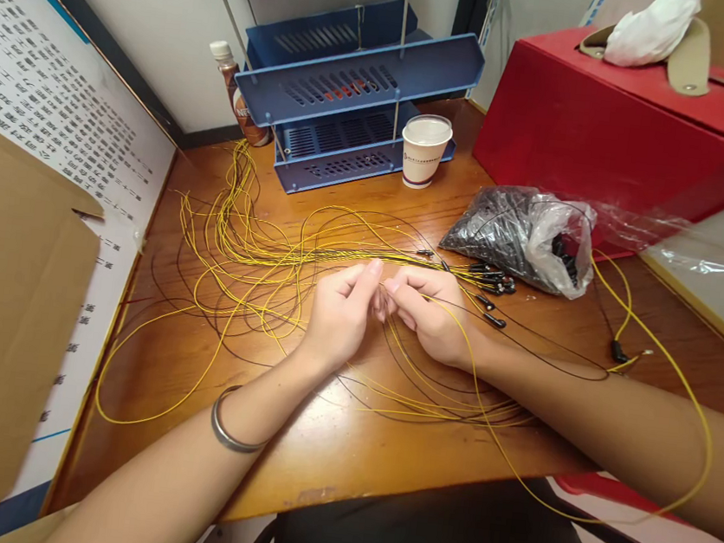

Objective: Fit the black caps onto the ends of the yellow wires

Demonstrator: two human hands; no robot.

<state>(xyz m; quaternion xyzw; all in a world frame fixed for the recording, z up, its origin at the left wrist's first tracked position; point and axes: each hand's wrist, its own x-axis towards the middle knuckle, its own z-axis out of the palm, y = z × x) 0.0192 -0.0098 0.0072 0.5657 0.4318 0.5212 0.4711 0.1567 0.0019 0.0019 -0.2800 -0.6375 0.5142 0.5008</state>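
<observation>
Here, from the head camera: left hand (337, 312) and right hand (435, 315) fingertip to fingertip at the middle of the desk (381, 448), both pinching one yellow wire (488, 425) from the tangle of yellow and black wires (245, 267) spread toward the desk's left edge. Behind, near the right edge, a plastic bag of black parts (523, 233); toward the back edge, a paper cup (424, 150) just before the blue trays (357, 88).

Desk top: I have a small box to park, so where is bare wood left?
Bare wood lies along the near desk edge, below the wires and between the forearms, and between the paper cup and the plastic bag. The middle is crowded with wire loops around both hands.
</observation>
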